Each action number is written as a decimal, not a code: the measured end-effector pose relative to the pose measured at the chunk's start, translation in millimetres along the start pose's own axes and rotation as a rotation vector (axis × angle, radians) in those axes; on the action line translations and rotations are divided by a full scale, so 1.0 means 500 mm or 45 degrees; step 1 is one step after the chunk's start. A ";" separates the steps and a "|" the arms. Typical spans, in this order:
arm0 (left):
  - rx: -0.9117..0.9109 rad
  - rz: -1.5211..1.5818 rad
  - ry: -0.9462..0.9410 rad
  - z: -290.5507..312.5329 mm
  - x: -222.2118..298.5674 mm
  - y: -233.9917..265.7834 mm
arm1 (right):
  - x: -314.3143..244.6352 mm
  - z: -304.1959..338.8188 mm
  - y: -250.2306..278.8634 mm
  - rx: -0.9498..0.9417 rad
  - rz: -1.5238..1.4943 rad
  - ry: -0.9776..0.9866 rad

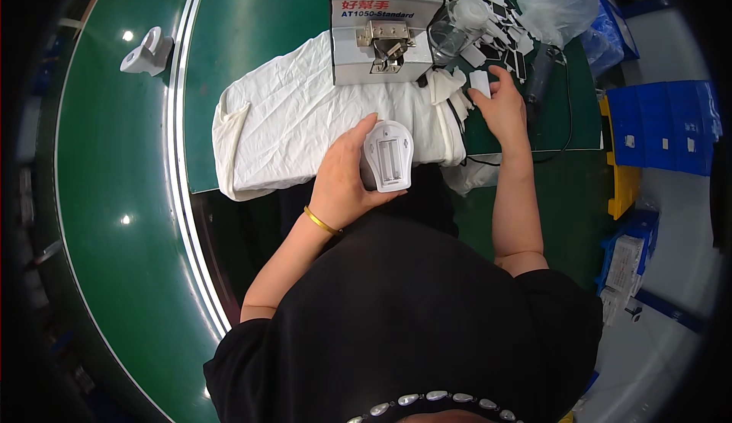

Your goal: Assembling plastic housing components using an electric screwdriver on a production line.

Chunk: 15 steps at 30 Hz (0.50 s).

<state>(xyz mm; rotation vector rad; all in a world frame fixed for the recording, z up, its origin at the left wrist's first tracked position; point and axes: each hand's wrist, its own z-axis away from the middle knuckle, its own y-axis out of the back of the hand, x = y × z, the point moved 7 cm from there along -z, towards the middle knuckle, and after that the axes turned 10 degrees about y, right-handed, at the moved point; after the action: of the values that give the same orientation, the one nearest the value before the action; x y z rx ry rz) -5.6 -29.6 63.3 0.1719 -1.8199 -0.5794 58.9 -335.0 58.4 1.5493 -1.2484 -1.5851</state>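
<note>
My left hand is closed around a white plastic housing that is wide and rounded at one end. Its underside faces up and shows an uncovered battery compartment with metal contacts. Further right, my right hand pinches a small white rectangular piece, like a battery cover, between thumb and fingers. That hand is beside a pile of flat white and black pieces on the green table.
A grey metal machine stands ahead on a white cloth. To the left, a white part lies on a green conveyor. A dark cylindrical tool, a clear plastic bag and blue bins are at right.
</note>
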 end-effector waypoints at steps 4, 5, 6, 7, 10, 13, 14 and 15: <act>-0.002 0.030 0.018 -0.001 0.001 0.000 | 0.018 -0.005 0.008 0.134 -0.347 0.052; 0.002 0.032 0.015 -0.002 0.002 0.000 | -0.002 0.000 0.033 0.232 -0.297 0.183; 0.005 0.034 0.011 -0.001 0.001 0.000 | -0.009 -0.002 0.042 0.340 -0.498 0.270; 0.006 0.032 0.018 -0.001 -0.004 0.000 | -0.011 0.005 0.039 0.301 -0.752 0.213; -0.018 0.030 0.036 -0.001 -0.001 -0.004 | -0.152 0.048 0.096 0.185 -1.079 0.207; 0.003 0.002 0.011 -0.002 -0.001 -0.001 | -0.212 0.079 0.083 -0.050 -1.237 0.335; 0.002 0.014 0.018 -0.002 -0.002 0.000 | -0.231 0.089 0.071 -0.211 -1.306 0.393; 0.002 0.026 0.024 -0.001 -0.003 0.000 | -0.241 0.097 0.061 -0.296 -1.403 0.434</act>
<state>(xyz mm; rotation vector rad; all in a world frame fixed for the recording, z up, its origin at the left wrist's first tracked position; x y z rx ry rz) -4.5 -29.3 62.1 0.1591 -1.8017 -0.5605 24.1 -228.3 130.4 2.3743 0.0753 -1.8188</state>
